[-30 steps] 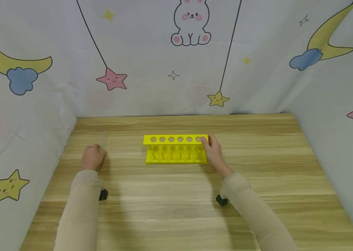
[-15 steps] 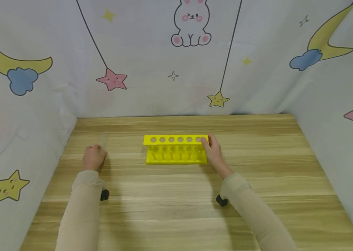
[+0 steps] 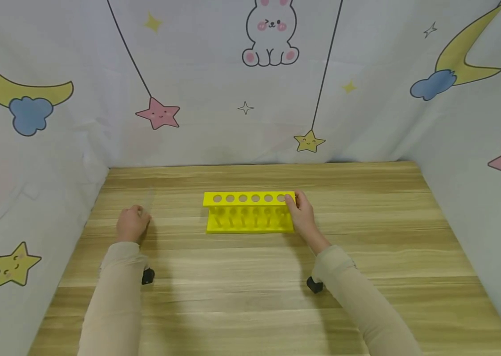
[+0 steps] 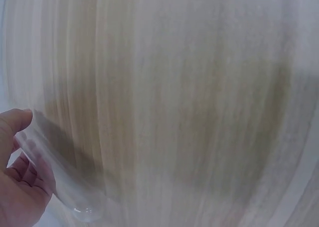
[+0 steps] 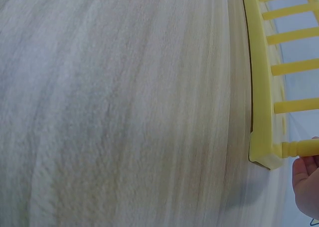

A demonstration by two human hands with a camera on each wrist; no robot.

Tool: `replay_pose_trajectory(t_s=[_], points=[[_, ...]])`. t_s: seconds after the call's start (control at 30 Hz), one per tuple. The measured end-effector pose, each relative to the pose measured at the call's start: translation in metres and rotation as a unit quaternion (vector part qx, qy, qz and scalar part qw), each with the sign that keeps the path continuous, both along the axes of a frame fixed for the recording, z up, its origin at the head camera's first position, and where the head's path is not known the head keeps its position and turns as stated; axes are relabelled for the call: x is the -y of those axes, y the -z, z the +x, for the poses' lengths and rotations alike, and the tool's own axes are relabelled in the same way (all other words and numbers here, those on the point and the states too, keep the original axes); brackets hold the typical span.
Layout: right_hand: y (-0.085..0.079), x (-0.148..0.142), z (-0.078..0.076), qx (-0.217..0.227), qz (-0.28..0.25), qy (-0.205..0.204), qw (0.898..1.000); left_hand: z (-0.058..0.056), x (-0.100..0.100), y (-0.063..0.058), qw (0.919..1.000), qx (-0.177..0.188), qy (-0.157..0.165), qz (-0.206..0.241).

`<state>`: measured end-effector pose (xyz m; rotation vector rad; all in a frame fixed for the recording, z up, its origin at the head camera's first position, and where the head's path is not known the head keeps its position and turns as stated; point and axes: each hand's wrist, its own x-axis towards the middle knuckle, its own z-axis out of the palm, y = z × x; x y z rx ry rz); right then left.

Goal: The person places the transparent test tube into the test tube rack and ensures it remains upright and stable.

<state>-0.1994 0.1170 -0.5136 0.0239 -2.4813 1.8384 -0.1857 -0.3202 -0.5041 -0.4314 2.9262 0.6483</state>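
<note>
Head view: left hand [image 3: 131,224] mostly closed, pinching clear tube [image 4: 62,179] between thumb and fingers; left wrist view shows rounded end sticking out past them, can't tell if it touches bench [image 3: 232,277]. Right hand [image 3: 302,212] partly closed, gripping right end of yellow rack [image 3: 249,203], 6 holes on top. Rack stands upright, mid-bench toward back, well apart from tube. Printed backdrop [image 3: 215,138] behind.

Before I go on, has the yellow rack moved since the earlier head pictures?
No. The yellow rack shows no visible shift either way against the back edge of the table; the right hand grips its end.
</note>
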Motion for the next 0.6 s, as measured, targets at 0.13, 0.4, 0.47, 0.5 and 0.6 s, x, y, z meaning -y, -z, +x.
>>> replay_pose_trajectory(t_s=[0.13, 0.4, 0.47, 0.5, 0.6], points=[[0.0, 0.001, 0.0, -0.002, -0.001, 0.002, 1.0, -0.001, 0.002, -0.001, 0.9999, -0.009, 0.006, -0.007], [-0.001, 0.0, 0.001, 0.002, -0.003, 0.002, 1.0, -0.003, 0.001, -0.01, 0.9998, -0.014, -0.004, 0.014], [-0.001, 0.0, 0.001, 0.003, -0.002, 0.001, 1.0, -0.003, 0.0, -0.014, 0.9997, -0.01, -0.01, 0.02], [-0.001, 0.0, 0.001, 0.002, -0.001, -0.001, 1.0, -0.003, -0.002, -0.016, 0.9997, -0.009, -0.011, 0.022], [-0.001, 0.0, 0.001, 0.003, -0.006, -0.001, 1.0, -0.004, -0.003, -0.02, 0.9997, -0.01, -0.007, 0.023]])
